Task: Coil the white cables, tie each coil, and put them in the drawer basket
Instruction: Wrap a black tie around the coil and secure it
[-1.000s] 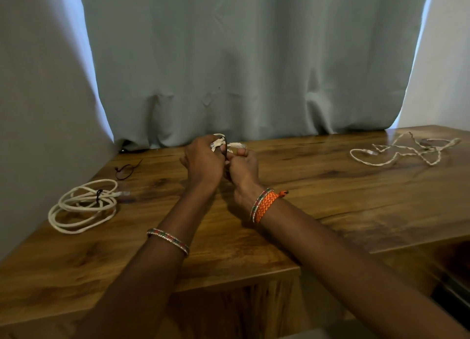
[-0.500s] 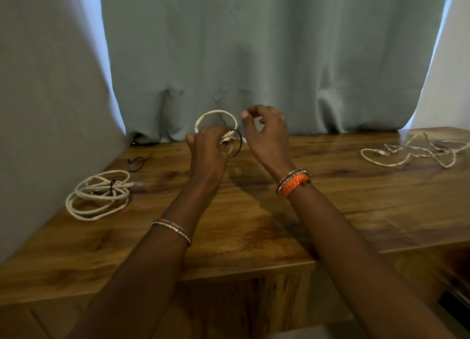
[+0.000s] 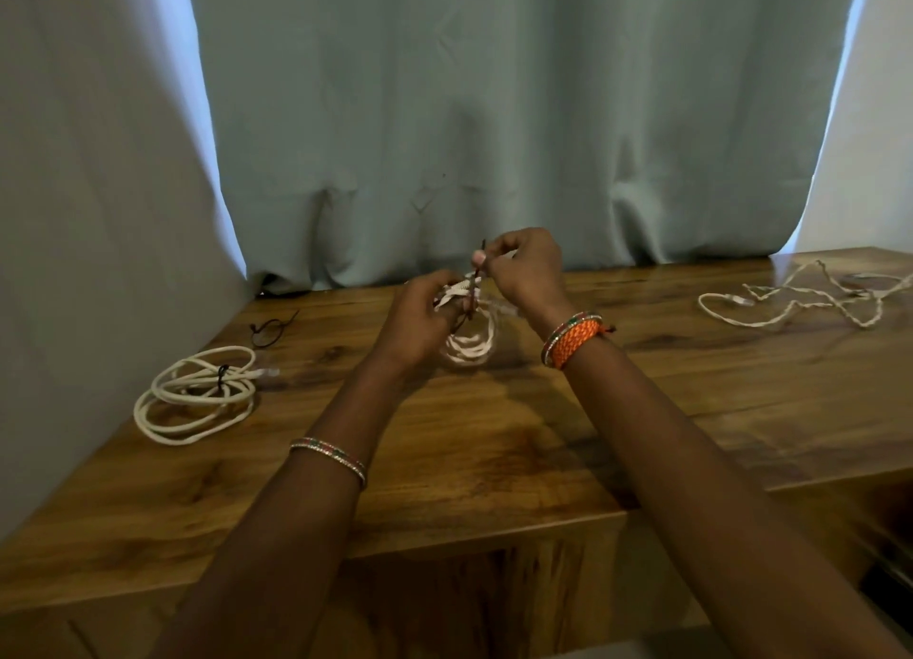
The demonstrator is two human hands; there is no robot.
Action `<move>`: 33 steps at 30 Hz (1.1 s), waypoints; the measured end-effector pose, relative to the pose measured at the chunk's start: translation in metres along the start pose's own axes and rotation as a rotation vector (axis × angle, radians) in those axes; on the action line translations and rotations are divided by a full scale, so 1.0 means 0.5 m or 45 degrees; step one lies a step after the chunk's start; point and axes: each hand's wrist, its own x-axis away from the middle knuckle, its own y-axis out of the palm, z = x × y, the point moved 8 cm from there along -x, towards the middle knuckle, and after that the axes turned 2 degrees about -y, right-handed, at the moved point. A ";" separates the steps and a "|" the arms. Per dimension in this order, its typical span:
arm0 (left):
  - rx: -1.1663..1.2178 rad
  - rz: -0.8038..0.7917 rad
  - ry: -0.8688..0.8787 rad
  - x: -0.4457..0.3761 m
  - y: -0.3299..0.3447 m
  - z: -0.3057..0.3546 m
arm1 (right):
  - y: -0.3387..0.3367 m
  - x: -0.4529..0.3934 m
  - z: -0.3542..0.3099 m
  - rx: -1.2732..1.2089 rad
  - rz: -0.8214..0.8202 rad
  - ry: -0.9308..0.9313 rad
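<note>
While blurred, hands (image 3: 523, 268) seemingly tie coil (image 3: 469, 347).

A home room: a wooden table (image 3: 494, 451) set against a drawn pale curtain (image 3: 494, 115).

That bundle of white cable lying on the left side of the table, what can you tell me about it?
The coiled white cable is a smooth, round cord, plastic by the look of it, wound into several loose loops that lie flat on the wooden table near its left edge. A thin dark tie cinches the loops together on one side, so this coil looks finished. A pale connector end pokes out to the right past the tie. Neither hand touches it; it lies apart from the loose dark tie behind it.
</note>
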 end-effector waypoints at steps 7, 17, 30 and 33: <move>0.000 -0.087 -0.078 -0.013 -0.005 -0.032 | 0.011 -0.010 -0.008 -0.313 -0.184 -0.066; -0.305 -0.197 -0.043 -0.011 0.018 -0.010 | 0.010 -0.013 -0.042 -0.660 -0.206 -0.047; -0.003 -0.523 -0.095 0.006 0.058 0.029 | -0.076 -0.059 0.019 -0.820 0.268 0.254; -0.081 -0.492 -0.109 0.010 0.052 0.023 | -0.062 -0.054 0.038 -0.924 0.138 0.337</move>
